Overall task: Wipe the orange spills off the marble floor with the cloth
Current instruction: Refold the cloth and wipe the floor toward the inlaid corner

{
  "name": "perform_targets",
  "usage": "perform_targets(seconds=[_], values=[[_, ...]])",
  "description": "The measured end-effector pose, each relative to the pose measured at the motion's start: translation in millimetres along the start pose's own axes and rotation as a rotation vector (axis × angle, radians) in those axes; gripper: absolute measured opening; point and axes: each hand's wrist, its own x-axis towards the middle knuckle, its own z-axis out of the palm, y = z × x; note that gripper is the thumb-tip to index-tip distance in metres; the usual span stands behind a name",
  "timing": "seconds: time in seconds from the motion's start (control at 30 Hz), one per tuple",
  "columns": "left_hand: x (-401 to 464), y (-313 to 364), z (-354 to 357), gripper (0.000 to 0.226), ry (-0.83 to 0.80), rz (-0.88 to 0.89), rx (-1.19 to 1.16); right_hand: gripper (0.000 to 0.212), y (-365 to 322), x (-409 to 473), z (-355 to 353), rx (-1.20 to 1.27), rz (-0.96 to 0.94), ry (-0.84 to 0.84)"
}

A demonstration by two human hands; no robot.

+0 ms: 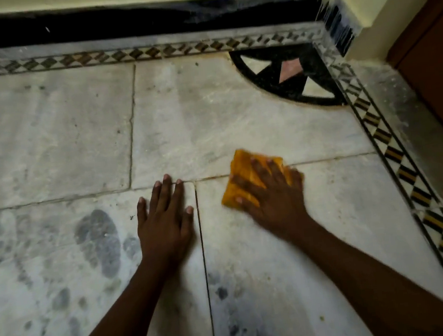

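Orange cloth (245, 173) under right hand (269, 195), marble floor (210, 119)

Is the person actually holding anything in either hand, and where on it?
Nothing is gripped. The right hand presses flat, fingers spread, on top of the orange cloth, covering its middle. The left hand rests flat on the bare marble floor.

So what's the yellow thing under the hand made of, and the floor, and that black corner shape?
The cloth looks like soft woven fabric: it bunches and folds under the right hand. The floor looks like pale polished marble: grey veins, faint sheen, thin joints between slabs. The black corner inlay looks like speckled dark stone, maybe granite, set with pale and pink pieces.
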Motion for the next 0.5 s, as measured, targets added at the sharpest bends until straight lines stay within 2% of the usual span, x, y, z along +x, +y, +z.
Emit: perform_targets(seconds=[0.17,0.23,0.3,0.37,0.4,0.5], values=[[5.6,-0.4,-9.7,0.067,0.009,-0.012,-0.046,0.058,-39.4,45.0,-5.7,0.082,0.305,-0.088],[3.4,1.9,-10.8,0.067,0.013,-0.019,-0.049,0.056,-50.6,37.4,-6.7,0.119,0.279,-0.171],[4.6,3.7,-12.5,0.068,-0.010,-0.017,-0.033,0.055,-54.1,5.0,-10.3,0.092,0.116,-0.225],[5.8,2.9,-14.4,0.069,-0.044,-0.026,-0.035,0.054,-48.5,-40.9,-11.2,0.036,-0.019,-0.205],[9.5,1.3,-13.8,0.070,-0.054,-0.028,-0.035,0.054,-43.6,-59.4,-9.7,0.009,-0.012,-0.184],[11.5,1.7,-7.4,0.071,-0.047,-0.027,-0.013,0.054,-21.4,-70.7,-5.8,-0.006,0.208,-0.092]])
